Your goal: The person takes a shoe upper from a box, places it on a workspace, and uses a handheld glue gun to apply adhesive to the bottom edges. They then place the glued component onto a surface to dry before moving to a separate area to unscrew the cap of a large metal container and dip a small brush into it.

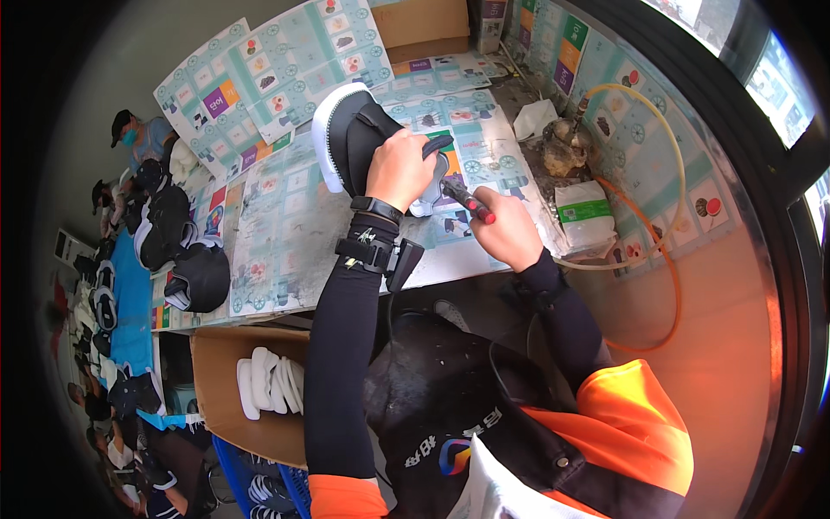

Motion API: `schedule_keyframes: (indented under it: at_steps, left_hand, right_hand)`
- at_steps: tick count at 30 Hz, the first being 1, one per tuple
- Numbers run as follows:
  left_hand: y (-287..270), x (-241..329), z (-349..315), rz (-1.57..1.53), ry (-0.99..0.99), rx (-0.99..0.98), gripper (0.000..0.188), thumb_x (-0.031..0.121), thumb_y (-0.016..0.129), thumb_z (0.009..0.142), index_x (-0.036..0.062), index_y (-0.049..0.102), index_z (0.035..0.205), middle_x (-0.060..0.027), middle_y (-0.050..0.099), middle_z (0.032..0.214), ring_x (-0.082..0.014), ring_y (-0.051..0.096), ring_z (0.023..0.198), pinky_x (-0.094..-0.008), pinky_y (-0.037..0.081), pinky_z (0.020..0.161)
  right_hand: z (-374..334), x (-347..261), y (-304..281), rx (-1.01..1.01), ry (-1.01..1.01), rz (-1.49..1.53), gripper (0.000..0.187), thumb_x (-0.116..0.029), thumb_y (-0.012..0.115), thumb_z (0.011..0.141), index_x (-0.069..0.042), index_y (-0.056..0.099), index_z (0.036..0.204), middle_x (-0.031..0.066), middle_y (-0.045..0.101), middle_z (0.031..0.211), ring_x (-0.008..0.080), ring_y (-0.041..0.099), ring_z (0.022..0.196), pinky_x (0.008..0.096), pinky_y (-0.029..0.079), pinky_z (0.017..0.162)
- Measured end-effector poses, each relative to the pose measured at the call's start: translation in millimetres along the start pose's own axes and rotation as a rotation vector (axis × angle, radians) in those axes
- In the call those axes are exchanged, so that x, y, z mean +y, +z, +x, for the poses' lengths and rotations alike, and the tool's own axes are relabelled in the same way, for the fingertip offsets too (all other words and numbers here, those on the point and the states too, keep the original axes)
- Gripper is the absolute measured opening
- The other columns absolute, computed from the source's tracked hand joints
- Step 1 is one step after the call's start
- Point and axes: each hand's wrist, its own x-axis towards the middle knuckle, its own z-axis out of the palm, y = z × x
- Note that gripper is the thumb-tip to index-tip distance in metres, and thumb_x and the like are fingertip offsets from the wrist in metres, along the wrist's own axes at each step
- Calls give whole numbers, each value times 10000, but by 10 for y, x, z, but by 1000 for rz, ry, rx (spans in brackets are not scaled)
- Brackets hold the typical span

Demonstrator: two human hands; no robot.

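Observation:
My left hand (402, 170) is closed round a black shoe (350, 138) with a thick white sole, held tilted above the table with its sole side facing left. A grey lining shows at the shoe's opening, and a dark strap or tongue sticks out to the right of my fingers. In my right hand (510, 229) are red-handled pliers (475, 208), gripped by the handles. Their dark metal head points up and left, close to the shoe's opening. I cannot tell whether the jaws touch the lining.
Patterned sheets cover the worktable (285, 233). More black shoes (197, 277) lie at its left. A white-green packet (585, 212) and a crusted pot (566, 147) stand right, beside hoses (679, 285). Below left, a cardboard box (212, 363) holds white soles (268, 381). Other people work far left.

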Motion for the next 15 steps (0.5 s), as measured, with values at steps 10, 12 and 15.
schedule_keyframes:
  at_steps: [10,12,15]
  left_hand:
    - [-46,-13,-81,-48,-21,43,211,238,714,912,49,765,991,-161,674,903,-400,678,856,-467,538,769]
    - [-70,-2,-100,-43,-29,36,214,239,713,913,49,762,999,-161,675,910,-400,679,859,-469,539,770]
    - [-70,-43,-115,-22,-38,39,216,240,711,916,50,754,1010,-163,676,926,-399,682,867,-471,541,774]
  right_hand:
    - [56,125,74,-56,-13,17,140,-72,578,820,25,650,889,311,648,837,526,616,849,566,489,790]
    - [49,159,100,-96,-24,1,123,-71,599,820,20,634,897,315,640,866,528,611,867,564,483,759]
    - [15,130,128,-98,-66,47,123,-68,600,817,19,636,895,307,644,860,523,616,866,564,483,760]
